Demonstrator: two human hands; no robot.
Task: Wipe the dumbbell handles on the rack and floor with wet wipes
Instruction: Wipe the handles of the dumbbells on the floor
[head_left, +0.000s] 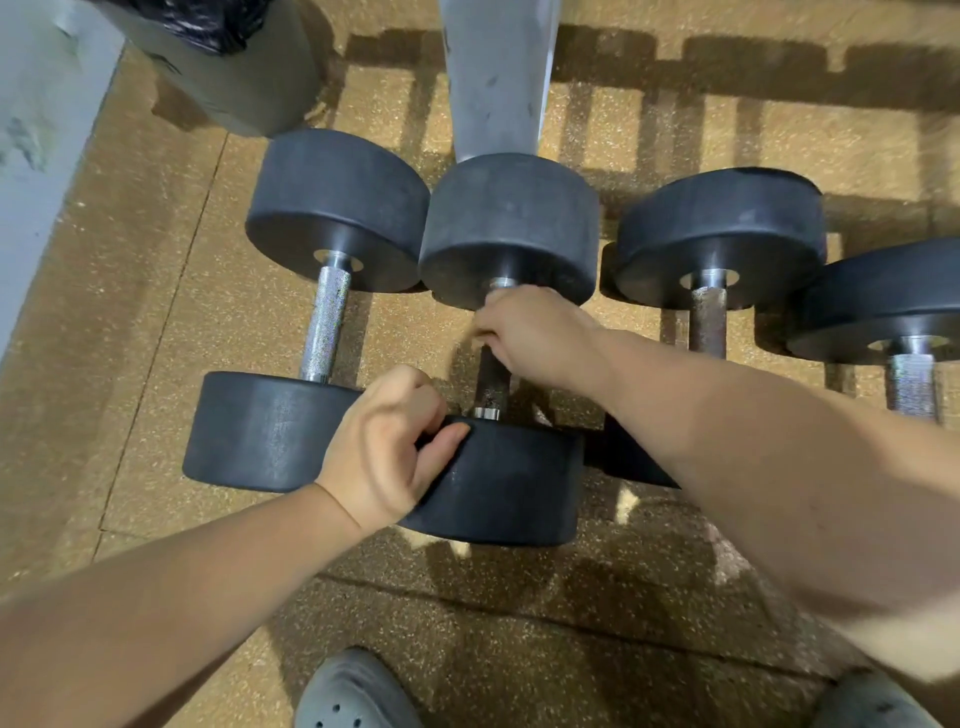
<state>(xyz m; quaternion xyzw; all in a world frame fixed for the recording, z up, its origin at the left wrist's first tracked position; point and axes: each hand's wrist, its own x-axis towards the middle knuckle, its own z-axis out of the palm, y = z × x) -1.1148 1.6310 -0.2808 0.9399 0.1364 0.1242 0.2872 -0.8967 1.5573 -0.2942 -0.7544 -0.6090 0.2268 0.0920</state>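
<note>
Mid-task, I judge. Right hand (530, 332) wraps centre dumbbell handle (491, 387) at its 12 o'clock end (wipe not discernible); left hand (384, 441) grips near head (509, 483). Shiny handle (324, 327) at 9 o'clock, rusty handle (706, 322) at 3 o'clock: wiped or not, unknown.

Floor (156, 312): ochre-tan rubber with a fine pale speckle all over; you see dark brown shadow bars across it at the top.
Dumbbell heads (337, 208): matte charcoal-black, plain, with faint grey scuffing.
Left dumbbell handle (324, 322): bright silver, fine cross-hatched knurl.
Middle dumbbell handle (491, 384): near black, lightly flecked; bright silver collar (485, 413) at the end nearest you.
Third dumbbell handle (707, 322): dull brown-grey, blotchy.
Far-right dumbbell handle (911, 387): silver-grey, knurled.
Metal upright (498, 78): pale grey with dark scuff marks.
Bin (249, 88): drab grey-green, with a glossy black liner (218, 26).
Wall (36, 130): pale grey, mottled stains.
Your clog (353, 691): grey, dotted with round holes.
</note>
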